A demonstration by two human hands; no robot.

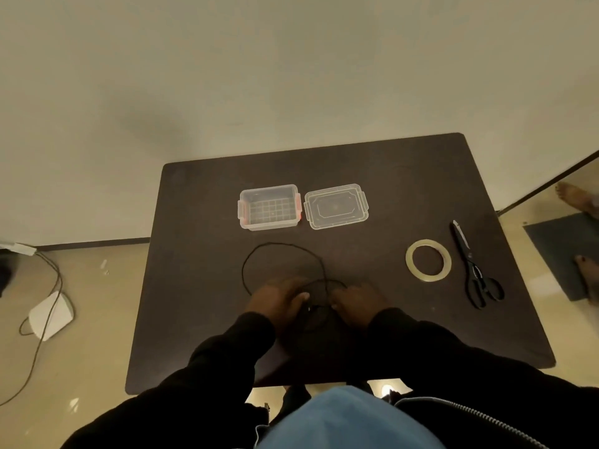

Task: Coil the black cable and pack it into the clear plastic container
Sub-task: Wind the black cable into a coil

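A thin black cable (259,251) lies in a wide loop on the dark table (194,286), its near part running under my hands. My left hand (275,301) and my right hand (358,303) rest side by side at the loop's near end, fingers closed on cable strands between them. The clear plastic container (269,207) stands open and empty beyond the loop, with orange-tinted latches. Its clear lid (336,206) lies flat just to its right.
A roll of clear tape (428,259) and black scissors (476,270) lie at the table's right. On the floor to the left are a white device (50,315) with cords. Another person's bare feet (580,199) stand at the far right.
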